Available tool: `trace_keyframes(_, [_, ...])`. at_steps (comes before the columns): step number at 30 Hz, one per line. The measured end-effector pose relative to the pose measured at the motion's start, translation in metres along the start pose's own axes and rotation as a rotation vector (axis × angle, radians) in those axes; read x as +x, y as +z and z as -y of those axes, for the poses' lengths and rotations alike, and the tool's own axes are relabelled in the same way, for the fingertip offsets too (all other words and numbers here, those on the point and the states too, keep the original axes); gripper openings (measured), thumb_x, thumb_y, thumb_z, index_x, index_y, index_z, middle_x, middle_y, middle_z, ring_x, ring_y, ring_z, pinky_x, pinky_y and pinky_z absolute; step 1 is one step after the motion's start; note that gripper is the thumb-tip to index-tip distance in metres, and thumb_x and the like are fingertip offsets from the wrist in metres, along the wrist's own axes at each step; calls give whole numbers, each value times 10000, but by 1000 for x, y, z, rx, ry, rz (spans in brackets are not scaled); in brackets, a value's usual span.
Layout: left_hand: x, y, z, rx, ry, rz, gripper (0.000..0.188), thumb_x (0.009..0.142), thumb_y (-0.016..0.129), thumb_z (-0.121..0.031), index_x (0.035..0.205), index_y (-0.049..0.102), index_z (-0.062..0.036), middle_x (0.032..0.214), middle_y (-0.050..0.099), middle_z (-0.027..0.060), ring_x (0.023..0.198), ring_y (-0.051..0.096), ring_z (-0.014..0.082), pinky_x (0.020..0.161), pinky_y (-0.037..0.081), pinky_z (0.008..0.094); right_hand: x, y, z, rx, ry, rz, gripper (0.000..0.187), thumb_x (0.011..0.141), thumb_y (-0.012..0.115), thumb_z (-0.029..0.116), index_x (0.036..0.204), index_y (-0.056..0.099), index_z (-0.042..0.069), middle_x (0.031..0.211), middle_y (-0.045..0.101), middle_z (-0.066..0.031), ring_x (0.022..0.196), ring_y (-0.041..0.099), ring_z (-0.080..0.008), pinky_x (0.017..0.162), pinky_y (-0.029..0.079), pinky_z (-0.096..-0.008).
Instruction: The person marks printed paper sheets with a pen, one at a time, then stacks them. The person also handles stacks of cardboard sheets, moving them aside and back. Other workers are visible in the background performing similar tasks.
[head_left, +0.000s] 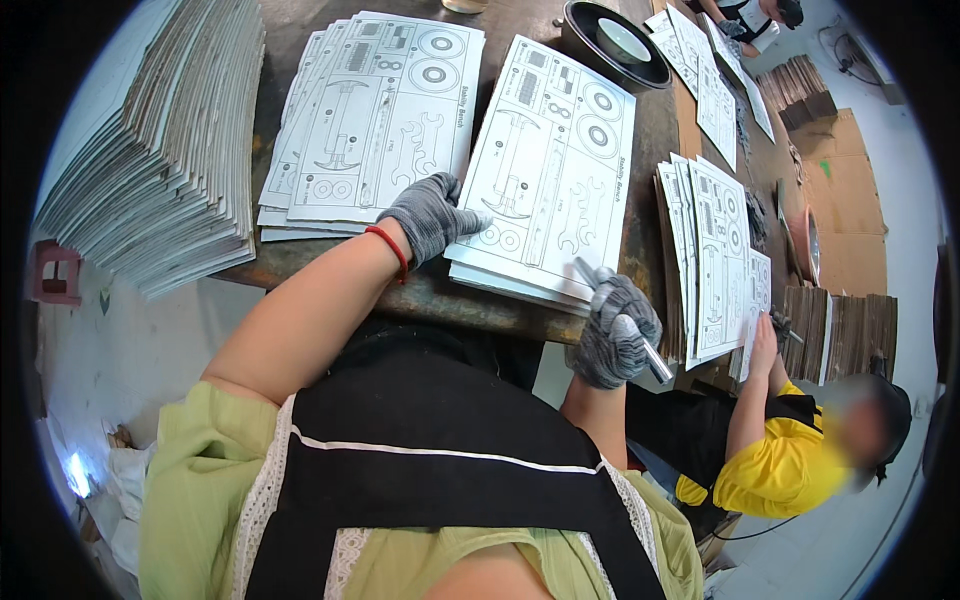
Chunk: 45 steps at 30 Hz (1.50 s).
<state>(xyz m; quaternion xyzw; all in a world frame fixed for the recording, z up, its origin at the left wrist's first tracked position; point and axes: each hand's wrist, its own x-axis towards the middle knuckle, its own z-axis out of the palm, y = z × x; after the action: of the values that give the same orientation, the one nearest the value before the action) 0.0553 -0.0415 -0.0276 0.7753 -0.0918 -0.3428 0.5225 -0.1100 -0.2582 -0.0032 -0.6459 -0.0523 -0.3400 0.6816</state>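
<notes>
My left hand (428,218), in a grey knit glove, rests at the near left corner of a stack of white printed boards (550,140). Its thumb lies over the top board and the fingers are apart from it, with nothing held. Line drawings of tools and rings cover the boards. At the stack's near right corner, my right hand (618,332), also gloved in grey, is closed round a slim silver metal tool (656,362). The tool's narrow end points to the top board; its exact kind is unclear.
Another printed stack (375,120) lies to the left, beside a tall pile of boards (160,150). A black bowl (616,45) stands beyond. At right are more printed boards (712,260) and a co-worker in yellow (780,460); another person (750,20) works farther off.
</notes>
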Motion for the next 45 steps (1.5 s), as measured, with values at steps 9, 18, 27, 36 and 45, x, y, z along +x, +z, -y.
trace_keyframes(9, [-21, -6, -16, -68, -103, 22, 275, 800, 722, -111, 998, 594, 31, 776, 636, 74, 627, 598, 104, 513, 510, 234, -1, -24, -3, -395, -218, -93, 339, 806, 600, 289, 733, 613, -41, 699, 604, -102, 692, 586, -254, 749, 496, -397])
trace_keyframes(18, [-20, 10, -3, 231, 66, -9, 328, 777, 747, -214, 951, 622, 35, 722, 592, 35, 675, 535, 129, 667, 478, 282, -7, -49, -7, -937, 351, -181, 94, 874, 605, 101, 907, 611, 14, 804, 606, -61, 721, 575, -163, 714, 474, -282])
trace_keyframes(27, [-13, -1, 1, -44, -146, 167, 300, 865, 645, -178, 1044, 593, 58, 791, 657, 80, 596, 566, 78, 486, 466, 237, -32, -27, 14, -593, 369, -163, 195, 865, 532, -1, 1048, 594, -28, 1025, 639, -120, 970, 610, -184, 903, 458, -290])
trace_keyframes(36, [-25, -106, 45, -171, 105, -578, 368, 860, 581, 41, 1218, 512, -7, 1132, 604, 122, 934, 599, 138, 790, 504, 232, -36, -35, 20, -551, 516, -90, 197, 848, 569, 6, 1036, 618, -23, 1027, 654, -115, 963, 620, -190, 898, 462, -292])
trace_keyframes(45, [-47, -55, 1, 576, 669, -617, 564, 681, 668, -75, 1233, 552, -72, 1272, 505, 162, 1242, 418, 314, 1077, 307, 389, 33, -27, 28, -130, 487, -229, 211, 894, 602, 219, 924, 660, 18, 748, 644, -78, 538, 548, -100, 468, 411, -205])
